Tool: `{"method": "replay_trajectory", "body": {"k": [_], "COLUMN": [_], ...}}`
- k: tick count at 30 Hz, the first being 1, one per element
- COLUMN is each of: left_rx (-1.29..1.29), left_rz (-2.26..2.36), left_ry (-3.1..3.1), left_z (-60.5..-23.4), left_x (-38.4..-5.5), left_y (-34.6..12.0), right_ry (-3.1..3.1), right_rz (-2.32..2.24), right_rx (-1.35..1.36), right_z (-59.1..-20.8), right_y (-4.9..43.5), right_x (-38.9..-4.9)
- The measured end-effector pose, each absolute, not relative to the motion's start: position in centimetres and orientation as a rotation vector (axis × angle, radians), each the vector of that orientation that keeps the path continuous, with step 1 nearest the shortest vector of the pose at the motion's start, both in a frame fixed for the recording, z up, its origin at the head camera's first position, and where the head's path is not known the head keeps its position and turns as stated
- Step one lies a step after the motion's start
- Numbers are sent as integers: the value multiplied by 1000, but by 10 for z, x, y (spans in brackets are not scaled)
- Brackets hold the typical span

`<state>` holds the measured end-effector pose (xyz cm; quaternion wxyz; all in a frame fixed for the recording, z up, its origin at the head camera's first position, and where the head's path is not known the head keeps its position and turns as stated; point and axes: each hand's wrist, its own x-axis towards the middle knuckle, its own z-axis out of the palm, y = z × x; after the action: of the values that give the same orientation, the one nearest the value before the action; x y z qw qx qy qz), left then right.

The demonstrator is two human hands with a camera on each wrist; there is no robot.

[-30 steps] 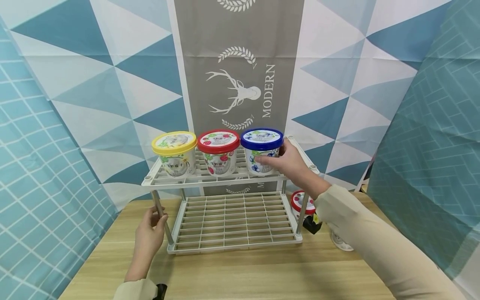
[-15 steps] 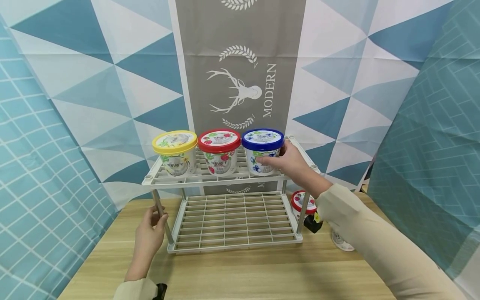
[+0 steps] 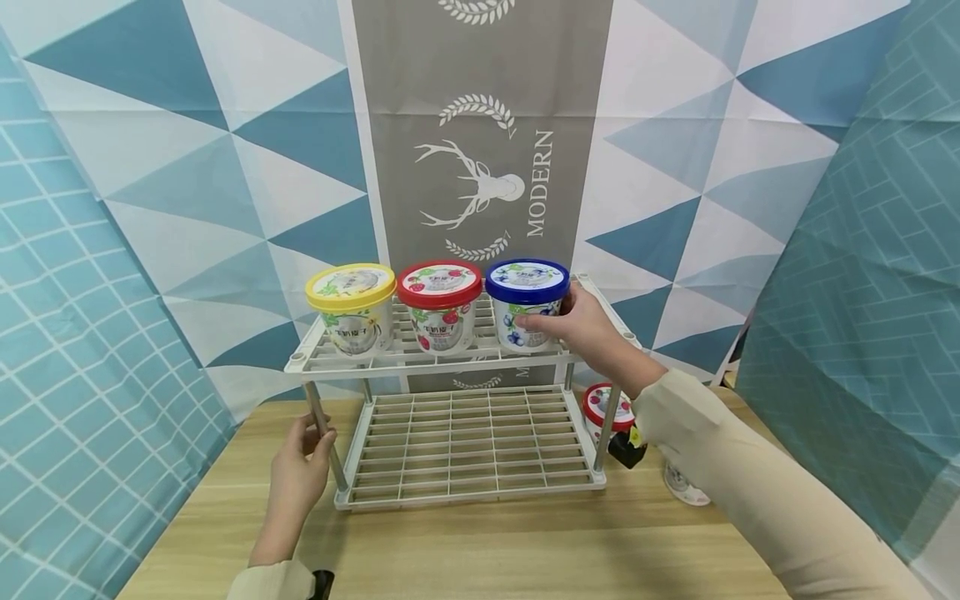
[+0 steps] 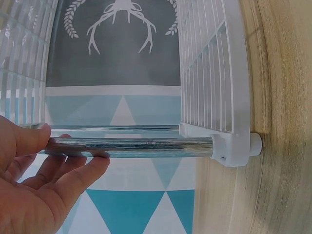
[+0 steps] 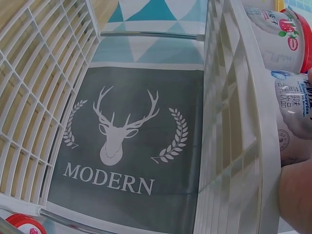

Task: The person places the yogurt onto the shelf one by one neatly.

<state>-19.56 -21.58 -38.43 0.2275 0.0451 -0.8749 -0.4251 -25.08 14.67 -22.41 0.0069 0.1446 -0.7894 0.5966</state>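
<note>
A white two-tier rack [image 3: 450, 367] stands on the wooden table, and three white tubs line its upper shelf. The left tub has a yellow lid [image 3: 350, 286], the middle one a red lid [image 3: 439, 283]. My right hand [image 3: 588, 329] grips the blue-lidded tub [image 3: 528, 281], thumb across its front; the other fingers are mostly hidden behind it. That tub [image 5: 295, 117] shows only partly in the right wrist view. Lower down, my left hand [image 3: 297, 475] holds the rack's front left metal post [image 4: 161, 147] between thumb and fingers.
Beside the rack's right posts stands another red-lidded tub [image 3: 600, 408], partly hidden. A white round object [image 3: 686, 487] sits under the right sleeve, mostly covered. Patterned cloth [image 3: 480, 183] hangs close behind the rack, with tiled-pattern cloth [image 3: 67, 333] at the left.
</note>
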Motion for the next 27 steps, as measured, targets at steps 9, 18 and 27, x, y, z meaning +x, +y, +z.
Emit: {"method": "replay_trajectory", "body": {"k": [9,18,27], "left_rx": [123,117,139], "left_rz": [-1153,-1161,-1185], "left_ry": [-2406,-2400,-2427], "left_z": [-384,-382,-382], "left_x": [-195,-194,-193], "left_y": [-216,-215,-216], "right_ry": [-2485,-2519,-2589], "right_rz": [1848,1831,1765], "right_rx": [467,484,455], "right_z": [-222,-220,-218], "right_y": [146,145,148], "right_x": [-250,-249,-248]}}
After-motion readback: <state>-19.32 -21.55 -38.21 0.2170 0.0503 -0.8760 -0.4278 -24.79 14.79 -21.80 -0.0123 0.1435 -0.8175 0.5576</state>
